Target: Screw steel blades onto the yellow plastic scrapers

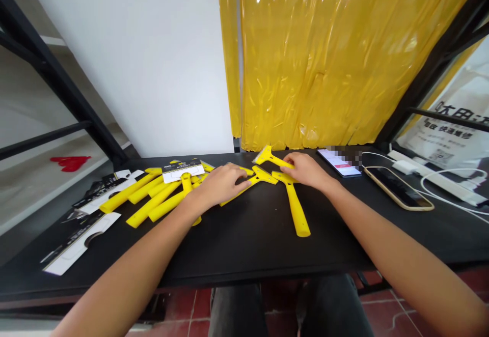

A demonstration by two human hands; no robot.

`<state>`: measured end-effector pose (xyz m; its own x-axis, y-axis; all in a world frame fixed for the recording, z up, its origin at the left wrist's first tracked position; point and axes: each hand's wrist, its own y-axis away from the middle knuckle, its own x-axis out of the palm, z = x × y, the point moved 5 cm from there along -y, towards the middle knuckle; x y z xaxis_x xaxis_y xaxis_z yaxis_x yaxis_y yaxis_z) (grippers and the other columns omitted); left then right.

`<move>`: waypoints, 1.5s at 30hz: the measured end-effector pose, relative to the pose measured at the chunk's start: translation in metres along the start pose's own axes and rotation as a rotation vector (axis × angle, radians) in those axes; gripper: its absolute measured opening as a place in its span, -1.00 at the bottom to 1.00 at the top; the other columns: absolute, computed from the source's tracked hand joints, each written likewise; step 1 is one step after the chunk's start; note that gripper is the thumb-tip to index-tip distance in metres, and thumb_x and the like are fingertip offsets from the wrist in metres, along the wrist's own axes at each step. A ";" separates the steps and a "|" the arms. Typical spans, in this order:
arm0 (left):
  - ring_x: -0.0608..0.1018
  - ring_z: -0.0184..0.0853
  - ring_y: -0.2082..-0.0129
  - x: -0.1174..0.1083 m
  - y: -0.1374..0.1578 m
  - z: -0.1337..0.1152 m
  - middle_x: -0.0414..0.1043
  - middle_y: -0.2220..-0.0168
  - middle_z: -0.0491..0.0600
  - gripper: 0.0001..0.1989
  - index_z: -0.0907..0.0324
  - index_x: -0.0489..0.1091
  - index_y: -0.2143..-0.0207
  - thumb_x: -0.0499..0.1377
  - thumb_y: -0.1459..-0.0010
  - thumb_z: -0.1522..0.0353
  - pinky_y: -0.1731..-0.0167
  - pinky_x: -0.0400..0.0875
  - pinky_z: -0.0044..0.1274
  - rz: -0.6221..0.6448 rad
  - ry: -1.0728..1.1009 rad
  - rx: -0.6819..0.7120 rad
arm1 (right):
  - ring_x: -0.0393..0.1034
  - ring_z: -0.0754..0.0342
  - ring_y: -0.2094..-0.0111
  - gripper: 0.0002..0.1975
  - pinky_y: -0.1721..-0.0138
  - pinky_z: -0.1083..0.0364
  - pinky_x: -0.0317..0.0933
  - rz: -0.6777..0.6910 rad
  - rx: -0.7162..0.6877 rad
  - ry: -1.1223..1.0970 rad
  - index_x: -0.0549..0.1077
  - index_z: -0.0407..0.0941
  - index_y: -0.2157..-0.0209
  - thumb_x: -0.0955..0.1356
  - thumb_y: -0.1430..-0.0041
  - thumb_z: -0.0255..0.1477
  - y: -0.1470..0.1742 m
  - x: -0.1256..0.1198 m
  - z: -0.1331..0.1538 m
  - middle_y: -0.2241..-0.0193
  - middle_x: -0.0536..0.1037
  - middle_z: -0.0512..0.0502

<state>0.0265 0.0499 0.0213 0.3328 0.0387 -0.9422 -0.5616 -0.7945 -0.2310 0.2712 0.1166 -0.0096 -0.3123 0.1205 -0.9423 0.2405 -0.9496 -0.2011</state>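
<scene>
My right hand point(303, 169) is closed on the handle of a yellow scraper point(272, 158), whose wide head points left. Just under that hand, another yellow scraper point(297, 209) lies with its handle toward me. My left hand point(223, 184) has its fingers curled over the handle of a yellow scraper point(260, 175) whose head faces right; its grip is partly hidden. Left of this hand, several yellow scrapers point(145, 205) lie in an overlapping pile. A black-and-white card point(183, 170) sits across the heads of some of them.
Several black-and-white cardboard sleeves point(82, 243) lie at the left of the black table point(244, 248). On the right are a lit phone point(342, 163), a dark-screened phone point(399, 188), a white power strip point(439, 176) and cables. Yellow plastic sheeting point(317, 62) hangs behind.
</scene>
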 end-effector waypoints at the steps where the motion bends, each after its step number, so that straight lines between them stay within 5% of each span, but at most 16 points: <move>1: 0.54 -0.10 0.15 0.002 0.000 0.003 0.56 0.24 0.08 -0.70 0.12 0.57 0.28 0.13 -0.26 0.14 0.14 0.33 -0.39 -0.021 0.036 -0.043 | 0.47 -0.04 0.17 -0.76 0.23 0.07 0.22 -0.035 -0.024 -0.043 0.52 -0.09 0.19 0.36 -0.20 -0.25 0.003 -0.002 0.009 0.16 0.61 -0.14; 6: 0.58 -0.15 0.16 0.010 -0.003 0.005 0.59 0.21 0.07 -0.70 0.15 0.57 0.24 0.24 -0.19 0.11 0.13 0.40 -0.44 -0.043 0.682 -0.267 | 0.44 0.04 0.29 -0.74 0.25 0.08 0.27 -0.148 -0.171 -0.575 0.46 -0.11 0.20 0.40 -0.18 -0.22 0.034 -0.001 0.070 0.28 0.58 -0.08; 9: 0.61 -0.26 0.23 0.018 -0.004 -0.003 0.59 0.26 0.10 -0.75 0.23 0.53 0.27 0.21 -0.26 0.22 0.18 0.48 -0.49 -0.150 1.297 -0.454 | 0.41 0.07 0.33 -0.77 0.30 0.09 0.25 -0.203 -0.312 -0.621 0.45 -0.08 0.22 0.35 -0.26 -0.21 0.053 -0.002 0.103 0.29 0.55 -0.05; 12: 0.60 -0.33 0.41 0.027 -0.002 -0.006 0.57 0.35 0.11 -0.80 0.29 0.47 0.35 0.13 -0.31 0.37 0.37 0.51 -0.53 -0.193 1.521 -0.664 | 0.40 0.09 0.38 -0.62 0.30 0.09 0.22 -0.164 -0.410 -0.539 0.48 -0.08 0.37 0.20 -0.40 -0.19 0.051 -0.007 0.102 0.38 0.54 -0.05; 16: 0.60 -0.35 0.51 0.036 0.000 -0.001 0.59 0.18 0.21 -0.76 0.29 0.43 0.37 0.11 -0.33 0.35 0.64 0.39 -0.60 -0.084 1.488 -0.837 | 0.44 -0.05 0.17 -0.68 0.17 0.03 0.24 -0.174 -0.088 -0.129 0.51 -0.08 0.22 0.25 -0.35 -0.17 0.017 -0.016 0.029 0.22 0.58 -0.14; 19: 0.68 -0.20 0.36 0.037 -0.002 0.002 0.52 0.01 0.25 -0.79 0.29 0.44 0.35 0.13 -0.31 0.34 0.69 0.37 -0.60 -0.027 1.444 -0.786 | 0.33 -0.22 -0.07 -0.63 0.04 -0.03 0.23 0.020 0.156 0.232 0.51 -0.15 0.09 0.34 -0.25 -0.17 0.000 -0.008 -0.030 0.03 0.51 -0.32; 22: 0.68 -0.07 0.24 0.037 -0.001 0.002 0.46 -0.08 0.26 -0.82 0.29 0.45 0.32 0.15 -0.28 0.35 0.68 0.43 -0.57 -0.012 1.415 -0.750 | 0.36 -0.23 -0.04 -0.77 0.05 -0.05 0.23 0.086 0.202 0.267 0.52 -0.18 0.13 0.33 -0.27 -0.36 -0.005 0.001 -0.052 0.05 0.52 -0.37; 28: 0.66 -0.03 0.18 0.036 0.000 0.001 0.47 -0.04 0.27 -0.84 0.27 0.45 0.33 0.19 -0.25 0.34 0.54 0.59 -0.46 -0.078 1.389 -0.750 | 0.45 -0.18 0.04 -0.74 0.13 0.00 0.22 0.076 0.137 0.182 0.41 -0.21 0.03 0.24 -0.29 -0.51 -0.001 0.003 -0.025 0.04 0.53 -0.40; 31: 0.65 -0.06 0.18 0.035 0.000 -0.001 0.47 -0.02 0.26 -0.85 0.27 0.45 0.32 0.17 -0.25 0.35 0.46 0.63 -0.39 -0.108 1.414 -0.751 | 0.49 -0.08 0.15 -0.74 0.25 0.06 0.21 0.064 0.062 0.114 0.38 -0.10 0.04 0.16 -0.39 -0.32 0.007 -0.006 0.001 0.13 0.59 -0.24; 36: 0.64 -0.06 0.15 0.034 0.001 0.000 0.45 -0.03 0.24 -0.88 0.26 0.44 0.27 0.20 -0.24 0.36 0.47 0.63 -0.39 -0.157 1.389 -0.770 | 0.49 -0.17 0.26 -0.54 0.40 0.04 0.14 0.288 -0.034 0.142 0.42 -0.01 0.24 0.35 -0.09 0.09 0.028 -0.005 0.029 0.26 0.59 -0.15; 40: 0.65 -0.06 0.17 0.033 0.001 0.003 0.46 0.01 0.21 -0.89 0.26 0.43 0.25 0.18 -0.25 0.37 0.45 0.63 -0.37 -0.194 1.389 -0.772 | 0.49 -0.14 0.26 -0.63 0.39 0.06 0.15 0.329 -0.027 0.126 0.41 -0.05 0.22 0.41 -0.08 -0.08 0.028 0.003 0.024 0.25 0.58 -0.18; 45: 0.65 -0.14 0.25 0.035 0.001 0.006 0.48 0.14 0.17 -0.87 0.29 0.42 0.33 0.17 -0.28 0.40 0.18 0.62 -0.30 -0.229 1.511 -0.828 | 0.49 -0.08 0.22 -0.80 0.31 0.07 0.19 0.277 0.009 0.054 0.36 -0.08 0.19 0.35 -0.16 -0.33 0.017 0.009 0.013 0.18 0.58 -0.20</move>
<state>0.0333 0.0542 -0.0130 0.9708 0.0155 0.2392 -0.0623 -0.9473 0.3142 0.2609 0.0978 -0.0182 -0.1865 -0.1291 -0.9739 0.3014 -0.9510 0.0684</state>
